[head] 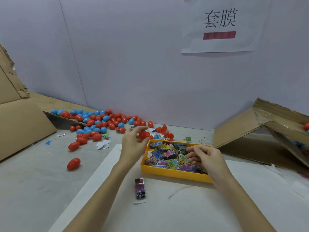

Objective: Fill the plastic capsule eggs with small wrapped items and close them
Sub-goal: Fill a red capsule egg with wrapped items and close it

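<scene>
the capsule eggs [93, 122], red and blue, are smooth glossy plastic. the yellow tray [173, 173] is smooth plastic with a duller sheen. the wrapped packets [168, 156] in it look like shiny printed film. the cardboard boxes [21, 124] are matt and rough-edged. the wall sign [219, 27] is matt paper.

We face a pale lilac-grey wall [130, 64] that meets a second panel at a slanting seam on the left. A white paper sign [219, 25] hangs on it at upper right, printed with two large black characters above a red bar whose text is too blurred to read. Below us lies a light grey tabletop [33, 173], partly covered by a white sheet [167, 211]. Torn brown cardboard [21, 124] leans at the left edge, and another opened cardboard box [250, 129] slumps on the right. The light seems even and soft.
</scene>
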`<state>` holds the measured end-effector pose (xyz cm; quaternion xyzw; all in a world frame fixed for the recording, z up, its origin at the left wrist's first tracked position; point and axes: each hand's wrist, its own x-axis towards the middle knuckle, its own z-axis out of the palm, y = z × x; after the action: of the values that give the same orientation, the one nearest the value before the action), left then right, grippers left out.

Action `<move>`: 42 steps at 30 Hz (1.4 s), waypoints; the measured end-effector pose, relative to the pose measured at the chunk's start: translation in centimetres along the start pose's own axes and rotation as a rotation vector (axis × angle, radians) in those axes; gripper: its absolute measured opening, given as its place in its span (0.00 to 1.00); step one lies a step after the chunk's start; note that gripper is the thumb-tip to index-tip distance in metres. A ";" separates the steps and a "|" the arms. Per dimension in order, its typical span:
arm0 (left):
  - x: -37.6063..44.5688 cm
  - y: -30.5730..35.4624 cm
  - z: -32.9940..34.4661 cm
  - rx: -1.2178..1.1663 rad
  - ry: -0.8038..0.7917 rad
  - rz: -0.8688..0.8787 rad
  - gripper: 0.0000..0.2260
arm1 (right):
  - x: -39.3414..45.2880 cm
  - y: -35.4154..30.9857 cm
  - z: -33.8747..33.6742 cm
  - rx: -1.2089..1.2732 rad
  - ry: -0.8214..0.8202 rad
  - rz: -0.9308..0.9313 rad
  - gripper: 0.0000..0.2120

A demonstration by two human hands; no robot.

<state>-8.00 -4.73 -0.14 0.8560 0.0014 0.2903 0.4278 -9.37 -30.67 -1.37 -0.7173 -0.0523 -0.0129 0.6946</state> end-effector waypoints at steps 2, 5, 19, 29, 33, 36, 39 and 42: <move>-1.8 2.6 1.7 -0.165 -0.100 0.057 0.19 | -0.2 0.0 0.1 -0.017 -0.001 -0.032 0.12; -4.4 4.9 3.5 -0.257 -0.270 0.130 0.24 | -0.8 -0.2 0.5 -0.050 0.001 -0.109 0.10; -6.1 5.4 3.7 -0.649 -0.308 -0.046 0.13 | -1.9 -0.8 0.8 -0.113 -0.122 -0.108 0.11; -5.4 5.1 3.2 -0.643 -0.213 -0.082 0.13 | -1.1 0.0 -0.3 -0.297 0.021 -0.214 0.09; -5.0 4.7 3.1 -0.661 -0.217 -0.178 0.13 | -0.5 0.7 0.1 -0.594 0.129 -0.158 0.07; -5.0 4.7 3.4 -0.658 -0.228 -0.201 0.09 | -0.4 0.6 1.1 -0.722 0.152 -0.134 0.13; -5.1 4.7 3.5 -0.619 -0.222 -0.178 0.10 | -0.2 0.4 1.3 -0.791 0.153 -0.069 0.16; -5.2 4.6 3.6 -0.588 -0.242 -0.159 0.10 | 0.1 0.5 1.4 -0.827 0.146 -0.048 0.09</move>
<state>-11.61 -11.62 -1.03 0.7211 -0.0666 0.1403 0.6752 -9.26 -29.33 -1.93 -0.9314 -0.0102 -0.0998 0.3498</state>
